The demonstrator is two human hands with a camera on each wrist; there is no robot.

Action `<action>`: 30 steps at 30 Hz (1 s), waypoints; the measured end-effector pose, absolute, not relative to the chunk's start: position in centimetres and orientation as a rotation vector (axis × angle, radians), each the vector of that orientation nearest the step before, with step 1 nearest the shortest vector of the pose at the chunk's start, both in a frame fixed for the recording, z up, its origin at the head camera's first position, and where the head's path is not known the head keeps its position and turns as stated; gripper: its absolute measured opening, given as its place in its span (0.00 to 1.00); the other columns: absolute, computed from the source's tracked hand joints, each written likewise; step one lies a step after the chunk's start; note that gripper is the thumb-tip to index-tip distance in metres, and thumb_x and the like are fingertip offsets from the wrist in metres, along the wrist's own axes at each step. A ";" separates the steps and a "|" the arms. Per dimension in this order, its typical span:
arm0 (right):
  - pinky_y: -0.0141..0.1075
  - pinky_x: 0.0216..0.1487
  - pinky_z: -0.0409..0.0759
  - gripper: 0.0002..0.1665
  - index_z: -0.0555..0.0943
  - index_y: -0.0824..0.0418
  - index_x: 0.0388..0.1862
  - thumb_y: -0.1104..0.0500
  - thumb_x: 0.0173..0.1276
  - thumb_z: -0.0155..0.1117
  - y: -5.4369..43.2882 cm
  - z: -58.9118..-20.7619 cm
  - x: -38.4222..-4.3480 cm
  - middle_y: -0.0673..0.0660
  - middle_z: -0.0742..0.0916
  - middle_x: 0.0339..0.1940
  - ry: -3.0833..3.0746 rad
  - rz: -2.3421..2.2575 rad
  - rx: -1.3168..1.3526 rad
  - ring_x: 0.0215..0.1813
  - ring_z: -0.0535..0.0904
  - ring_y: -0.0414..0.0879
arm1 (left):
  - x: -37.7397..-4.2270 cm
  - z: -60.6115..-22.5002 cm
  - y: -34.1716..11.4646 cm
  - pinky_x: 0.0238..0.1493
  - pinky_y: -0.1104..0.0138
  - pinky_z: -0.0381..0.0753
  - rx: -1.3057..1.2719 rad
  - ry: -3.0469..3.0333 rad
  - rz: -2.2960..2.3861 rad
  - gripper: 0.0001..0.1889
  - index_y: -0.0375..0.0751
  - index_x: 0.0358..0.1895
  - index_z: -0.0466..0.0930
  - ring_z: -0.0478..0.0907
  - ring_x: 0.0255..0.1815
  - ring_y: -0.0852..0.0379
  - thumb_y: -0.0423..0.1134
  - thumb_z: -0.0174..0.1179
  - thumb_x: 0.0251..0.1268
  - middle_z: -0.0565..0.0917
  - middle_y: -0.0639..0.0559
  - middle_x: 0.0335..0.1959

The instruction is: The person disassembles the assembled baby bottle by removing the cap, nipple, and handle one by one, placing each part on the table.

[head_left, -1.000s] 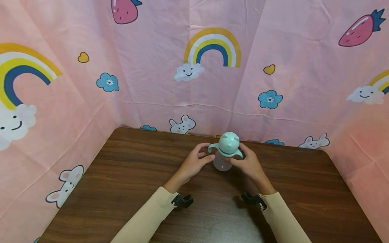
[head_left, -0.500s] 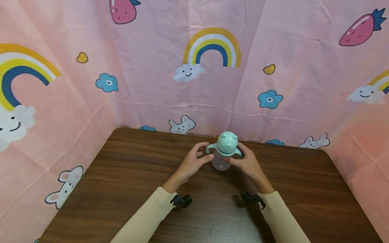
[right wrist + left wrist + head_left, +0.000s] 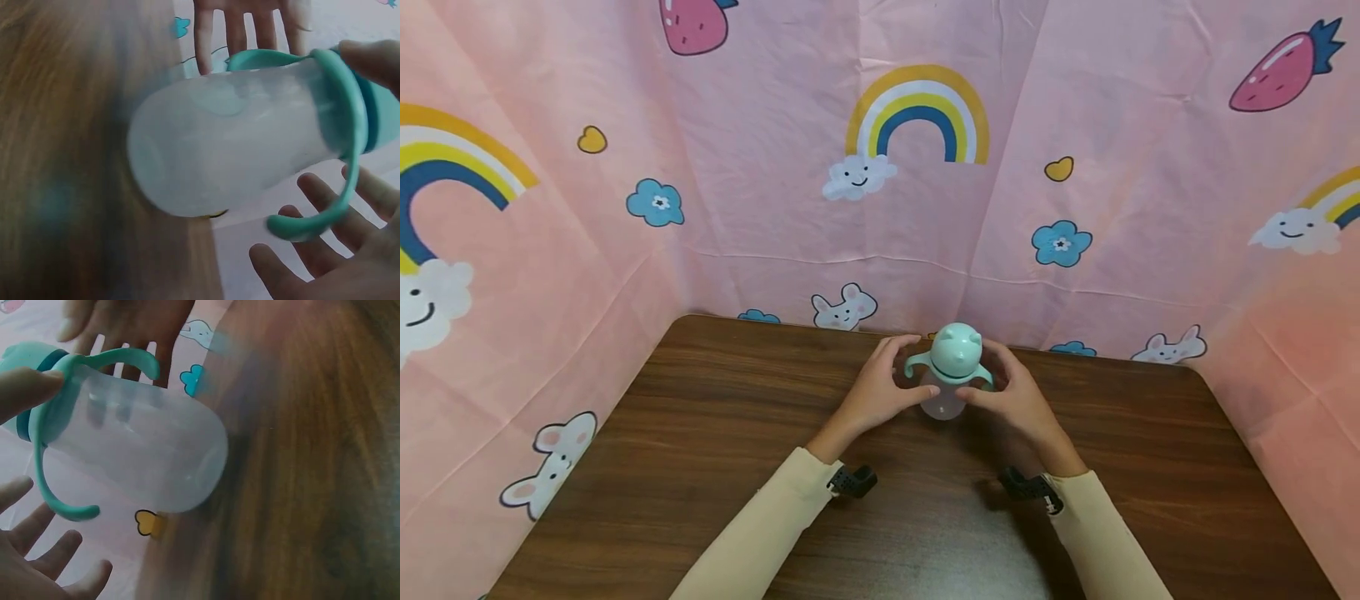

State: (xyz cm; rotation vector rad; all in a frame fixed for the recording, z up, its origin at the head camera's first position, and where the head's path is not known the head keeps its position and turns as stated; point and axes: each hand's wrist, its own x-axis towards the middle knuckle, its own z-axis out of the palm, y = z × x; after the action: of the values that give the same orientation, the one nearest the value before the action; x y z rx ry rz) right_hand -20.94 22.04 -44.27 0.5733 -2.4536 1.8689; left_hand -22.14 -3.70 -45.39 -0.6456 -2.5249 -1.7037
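Observation:
A baby bottle [image 3: 956,354] stands upright near the back of the table, between the hands. Its body [image 3: 144,437] is translucent, and the mint cap has small ears like an animal head. Two curved mint handles [image 3: 312,222] stick out from the collar. To its left is my left hand [image 3: 876,387], fingers spread beyond one handle and the thumb [image 3: 31,390] over the collar. My right hand [image 3: 1017,396] is on the other side, with spread fingers and the thumb [image 3: 375,59] at the collar. Whether either thumb presses on the bottle, I cannot tell.
The dark wood-grain table [image 3: 700,450] extends around the arms. A pink cloth [image 3: 760,167] printed with rainbows and animals hangs along the back and sides, close behind the bottle. Black straps [image 3: 853,482] sit on both wrists.
My left hand has spread wider, its thumb moving right to the bottle and its fingers reaching farther back. The bottle and right hand hold nearly the same place; the head view shifted slightly.

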 end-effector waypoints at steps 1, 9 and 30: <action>0.67 0.78 0.67 0.46 0.67 0.65 0.84 0.70 0.71 0.76 22.1 -44.0 -20.9 0.65 0.77 0.79 -2.443 1.876 0.580 0.81 0.71 0.63 | -22.2 -45.2 -3.6 0.74 0.38 0.73 -0.662 -2.530 -1.674 0.44 0.39 0.81 0.70 0.71 0.77 0.35 0.45 0.81 0.66 0.72 0.40 0.77; 0.65 0.71 0.77 0.44 0.67 0.66 0.84 0.68 0.73 0.75 22.2 -42.2 -21.0 0.68 0.79 0.76 -2.397 1.837 0.555 0.76 0.75 0.68 | -22.9 -43.9 -2.3 0.75 0.42 0.74 -0.740 -2.567 -1.602 0.52 0.39 0.85 0.64 0.69 0.80 0.40 0.49 0.83 0.62 0.70 0.43 0.79; 0.60 0.75 0.73 0.39 0.74 0.67 0.78 0.66 0.71 0.78 20.2 -41.8 -21.5 0.64 0.82 0.70 -2.329 1.746 0.516 0.70 0.78 0.58 | -23.1 -44.3 0.1 0.63 0.48 0.83 -0.734 -2.484 -1.542 0.44 0.37 0.79 0.73 0.85 0.61 0.45 0.47 0.83 0.63 0.86 0.43 0.65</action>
State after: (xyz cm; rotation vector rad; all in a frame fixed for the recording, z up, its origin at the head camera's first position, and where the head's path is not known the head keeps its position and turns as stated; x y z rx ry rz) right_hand -21.50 20.18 -41.81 0.5159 -2.3294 1.7456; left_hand -23.10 0.10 -44.26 -0.7338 -2.4840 -1.5418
